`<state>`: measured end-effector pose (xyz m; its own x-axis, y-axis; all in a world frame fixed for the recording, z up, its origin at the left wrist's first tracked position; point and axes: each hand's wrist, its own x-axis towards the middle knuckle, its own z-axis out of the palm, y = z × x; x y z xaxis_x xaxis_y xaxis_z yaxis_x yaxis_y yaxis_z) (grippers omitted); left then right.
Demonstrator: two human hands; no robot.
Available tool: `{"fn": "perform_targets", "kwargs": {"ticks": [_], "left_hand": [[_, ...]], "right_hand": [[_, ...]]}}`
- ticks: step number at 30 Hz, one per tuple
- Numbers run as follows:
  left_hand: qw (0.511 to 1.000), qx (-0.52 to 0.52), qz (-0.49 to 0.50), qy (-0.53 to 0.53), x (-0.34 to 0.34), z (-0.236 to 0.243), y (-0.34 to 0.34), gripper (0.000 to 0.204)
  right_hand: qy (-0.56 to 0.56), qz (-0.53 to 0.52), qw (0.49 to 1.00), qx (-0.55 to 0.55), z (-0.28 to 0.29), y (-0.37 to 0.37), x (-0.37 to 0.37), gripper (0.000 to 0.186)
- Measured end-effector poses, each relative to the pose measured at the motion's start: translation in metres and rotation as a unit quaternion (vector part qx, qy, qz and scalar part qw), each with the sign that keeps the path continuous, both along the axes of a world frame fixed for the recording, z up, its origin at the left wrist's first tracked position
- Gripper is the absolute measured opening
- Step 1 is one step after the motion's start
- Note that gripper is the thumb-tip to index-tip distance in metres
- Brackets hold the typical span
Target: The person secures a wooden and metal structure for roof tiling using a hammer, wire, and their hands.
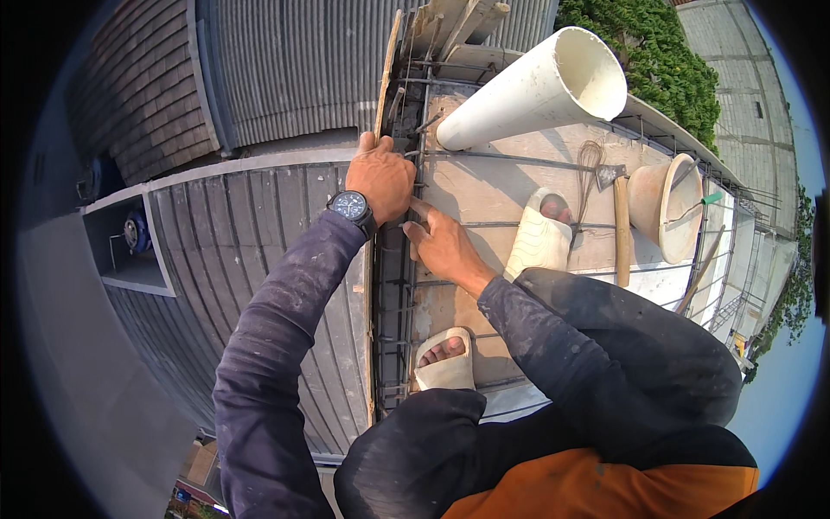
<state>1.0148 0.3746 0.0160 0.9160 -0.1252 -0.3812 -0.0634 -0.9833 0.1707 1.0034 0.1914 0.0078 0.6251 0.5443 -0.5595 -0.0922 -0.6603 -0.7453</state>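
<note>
My left hand (380,177), with a black watch (350,205) on the wrist, is closed over the edge of a narrow wooden board (386,82) beside the steel bars. Close to its lower side is my right hand (450,251); its index finger and thumb reach apart toward the bars, and I see nothing between them. Thin steel reinforcing bars (501,157) cross the wooden deck and run along the narrow trough (393,303) under my hands. What lies beneath the left palm is hidden.
A large white pipe (536,95) stands on the deck ahead. To the right are a wire bundle (590,164), a wooden-handled hammer (622,229) and a pale bucket (657,208). My sandalled feet (445,359) rest on the deck. Corrugated roofing (251,216) lies beyond the left edge.
</note>
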Motion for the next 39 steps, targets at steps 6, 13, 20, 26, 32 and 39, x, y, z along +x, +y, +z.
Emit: {"fn": "perform_targets", "kwargs": {"ticks": [6, 13, 20, 26, 32, 39], "left_hand": [[0.995, 0.027, -0.017, 0.092, 0.02, 0.011, -0.005, 0.023], [0.999, -0.03, -0.016, 0.02, 0.005, 0.002, 0.01, 0.016], [0.955, -0.118, 0.074, -0.261, -0.068, -0.036, 0.01, 0.022], [0.939, -0.109, 0.144, -0.294, -0.088, -0.043, -0.009, 0.033], [0.965, -0.045, 0.055, -0.251, -0.087, -0.042, -0.006, 0.041], [0.98, -0.022, 0.031, -0.198, -0.076, -0.033, -0.007, 0.047]], "right_hand": [[-0.131, 0.113, 0.982, -0.08, -0.022, 0.001, 0.01, 0.052], [-0.226, 0.057, 0.972, 0.039, -0.034, 0.018, 0.024, 0.04], [0.029, 0.026, 0.996, -0.077, -0.001, 0.025, 0.048, 0.033], [-0.091, 0.1, 0.988, -0.078, -0.004, 0.041, 0.087, 0.032], [-0.243, 0.141, 0.954, -0.108, -0.01, 0.057, 0.087, 0.027], [-0.363, 0.099, 0.926, -0.029, 0.001, 0.026, 0.077, 0.027]]}}
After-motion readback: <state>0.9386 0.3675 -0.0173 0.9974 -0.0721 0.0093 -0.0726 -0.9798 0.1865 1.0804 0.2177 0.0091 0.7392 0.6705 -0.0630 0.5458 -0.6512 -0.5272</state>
